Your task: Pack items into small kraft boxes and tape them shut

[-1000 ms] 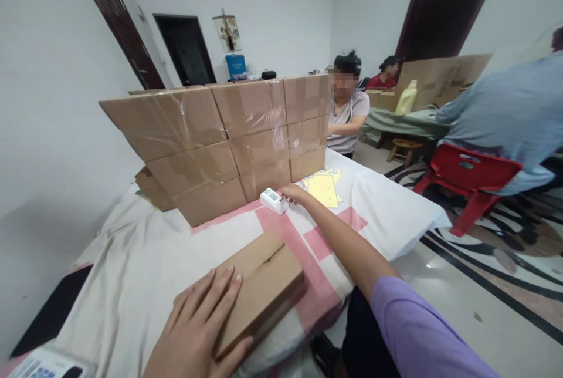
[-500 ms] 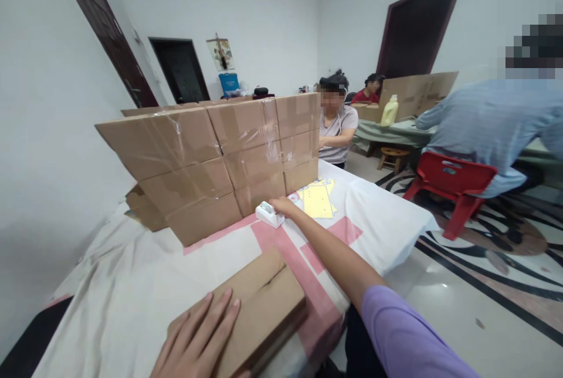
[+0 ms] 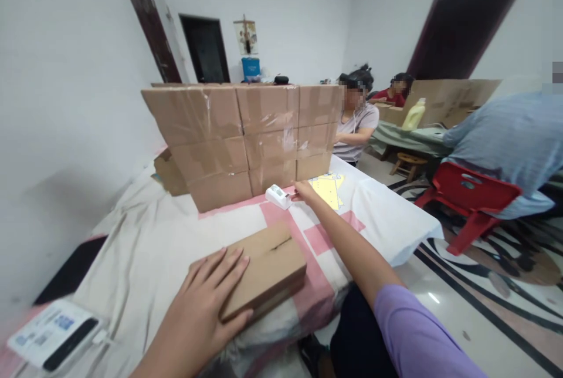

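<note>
Left hand (image 3: 204, 293): fingers lightly spread over the top of a closed cardboard box (image 3: 268, 255), thumb against its near side; palm down, pressing or resting on it rather than wrapped around it. Box lies flat on the cloth-covered surface (image 3: 153, 260), close to the wearer, with 1 dark, jagged mark on its top near the far right end.

Right hand (image 3: 302, 191): arm extended forward, purple sleeve (image 3: 417, 331); fingers partly curled at the right end of a small white device (image 3: 278, 196). Cannot tell whether they grip it. Device sits beyond the box, just in front of a carton stack (image 3: 246, 137).

Stack: front face shows 9 cartons, 3 columns by 3 rows, clear tape across them. Yellow printed figure (image 3: 329, 190) on the cloth, right of the right hand. At lower left, a white unit (image 3: 53, 331) with a black strip and a cable.

Surroundings: 1 person in a grey shirt (image 3: 357, 125) behind the stack's right end; at right, 1 person in a blue shirt (image 3: 514, 137) on a red chair (image 3: 477, 190).
</note>
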`<state>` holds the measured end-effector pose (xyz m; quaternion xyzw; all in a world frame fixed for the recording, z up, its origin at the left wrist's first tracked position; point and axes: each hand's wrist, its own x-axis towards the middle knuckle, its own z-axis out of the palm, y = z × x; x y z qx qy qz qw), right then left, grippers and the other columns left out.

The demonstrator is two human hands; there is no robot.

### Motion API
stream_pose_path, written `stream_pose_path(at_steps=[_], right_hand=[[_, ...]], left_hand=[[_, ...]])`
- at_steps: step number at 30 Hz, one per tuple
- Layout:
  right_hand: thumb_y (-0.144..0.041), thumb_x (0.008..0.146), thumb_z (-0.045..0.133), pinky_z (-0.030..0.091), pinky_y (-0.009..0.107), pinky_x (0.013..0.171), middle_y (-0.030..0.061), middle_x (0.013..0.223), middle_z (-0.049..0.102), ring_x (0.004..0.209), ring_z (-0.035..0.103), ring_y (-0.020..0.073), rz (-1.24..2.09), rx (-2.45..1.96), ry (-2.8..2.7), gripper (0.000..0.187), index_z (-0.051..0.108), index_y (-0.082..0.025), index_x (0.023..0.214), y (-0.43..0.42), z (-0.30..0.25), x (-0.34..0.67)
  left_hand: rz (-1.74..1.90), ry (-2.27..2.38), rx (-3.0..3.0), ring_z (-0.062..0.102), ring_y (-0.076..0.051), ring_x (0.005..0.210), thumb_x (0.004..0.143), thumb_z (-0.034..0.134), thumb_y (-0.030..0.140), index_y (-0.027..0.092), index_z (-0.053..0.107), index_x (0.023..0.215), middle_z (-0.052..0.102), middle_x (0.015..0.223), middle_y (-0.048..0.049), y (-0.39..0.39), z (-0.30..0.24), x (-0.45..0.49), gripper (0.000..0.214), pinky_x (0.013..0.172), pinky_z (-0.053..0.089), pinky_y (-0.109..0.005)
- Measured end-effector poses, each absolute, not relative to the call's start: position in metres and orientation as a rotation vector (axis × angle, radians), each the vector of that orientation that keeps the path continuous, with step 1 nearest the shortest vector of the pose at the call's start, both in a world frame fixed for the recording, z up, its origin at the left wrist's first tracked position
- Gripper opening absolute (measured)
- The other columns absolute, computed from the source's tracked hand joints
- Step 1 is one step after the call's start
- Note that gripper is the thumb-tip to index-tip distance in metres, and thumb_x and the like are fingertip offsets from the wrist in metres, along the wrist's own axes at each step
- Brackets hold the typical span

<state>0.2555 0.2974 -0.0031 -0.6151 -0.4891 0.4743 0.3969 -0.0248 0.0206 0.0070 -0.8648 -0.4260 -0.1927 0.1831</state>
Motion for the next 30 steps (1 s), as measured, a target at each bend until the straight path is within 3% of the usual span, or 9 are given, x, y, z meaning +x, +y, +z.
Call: stream_pose_path(at_steps=[3, 7, 12, 17, 20, 26, 30], right_hand=[[-0.036, 0.101, 0.05, 0.06, 0.029, 0.054, -0.0015, 0.063, 0.054, 0.053, 0.065, 0.0148, 1.299, -1.63, -1.213, 0.023, 0.053, -0.014, 0.095, 0.297, -0.007, 0.263], [-0.043, 0.1, 0.049, 0.058, 0.031, 0.05, 0.0049, 0.068, 0.065, 0.052, 0.066, 0.0184, 1.379, -1.676, -1.241, 0.026, 0.05, -0.017, 0.098, 0.298, -0.01, 0.26], [-0.042, 0.094, 0.06, 0.046, 0.023, 0.041, 0.0042, 0.061, 0.065, 0.042, 0.057, 0.0141, 1.313, -1.717, -1.301, 0.026, 0.055, -0.017, 0.099, 0.308, -0.014, 0.247], [-0.031, 0.086, 0.072, 0.028, 0.02, 0.036, 0.0018, 0.05, 0.059, 0.033, 0.038, 0.0077, 1.246, -1.801, -1.4, 0.02, 0.061, -0.015, 0.092, 0.324, -0.012, 0.243], [-0.025, 0.083, 0.072, 0.024, 0.02, 0.036, 0.003, 0.048, 0.058, 0.033, 0.036, 0.0077, 1.219, -1.835, -1.452, 0.014, 0.063, -0.014, 0.085, 0.33, -0.012, 0.244], [-0.018, 0.08, 0.064, 0.028, 0.021, 0.039, -0.0016, 0.047, 0.053, 0.037, 0.038, 0.0083, 1.05, -1.78, -1.529, 0.003, 0.063, -0.016, 0.078, 0.332, -0.018, 0.246], [-0.017, 0.075, 0.064, 0.043, 0.02, 0.051, -0.0014, 0.068, 0.063, 0.052, 0.052, 0.0083, 0.875, -1.606, -1.603, 0.005, 0.06, -0.018, 0.072, 0.334, -0.025, 0.242]], left_hand=[[-0.546, -1.323, -2.501, 0.05, -0.034, 0.135, 0.082, 0.07, 0.055, 0.025, 0.049, 0.146, 0.055, 0.15, -0.0064, 0.016, 0.011, -0.021, 0.074, 0.105, 0.044, -0.05], [-0.519, -1.406, -2.517, 0.046, -0.034, 0.137, 0.082, 0.07, 0.05, 0.024, 0.049, 0.146, 0.053, 0.152, -0.0054, 0.013, 0.018, -0.017, 0.072, 0.108, 0.042, -0.051], [-0.474, -1.431, -2.527, 0.043, -0.034, 0.139, 0.082, 0.071, 0.047, 0.022, 0.047, 0.146, 0.052, 0.153, -0.0047, 0.012, 0.021, -0.014, 0.073, 0.11, 0.04, -0.054], [-0.488, -1.417, -2.526, 0.043, -0.033, 0.138, 0.082, 0.072, 0.048, 0.022, 0.047, 0.145, 0.052, 0.152, -0.0045, 0.009, 0.024, -0.014, 0.073, 0.11, 0.038, -0.053], [-0.498, -1.401, -2.528, 0.043, -0.033, 0.137, 0.082, 0.071, 0.049, 0.021, 0.047, 0.144, 0.053, 0.151, -0.0048, 0.008, 0.025, -0.015, 0.072, 0.11, 0.038, -0.052], [-0.51, -1.389, -2.528, 0.042, -0.032, 0.138, 0.081, 0.073, 0.049, 0.022, 0.046, 0.145, 0.052, 0.152, -0.0035, 0.006, 0.024, -0.017, 0.074, 0.11, 0.037, -0.052], [-0.525, -1.394, -2.532, 0.043, -0.033, 0.138, 0.08, 0.074, 0.049, 0.021, 0.047, 0.144, 0.053, 0.151, -0.0045, 0.007, 0.023, -0.016, 0.074, 0.11, 0.038, -0.053]])
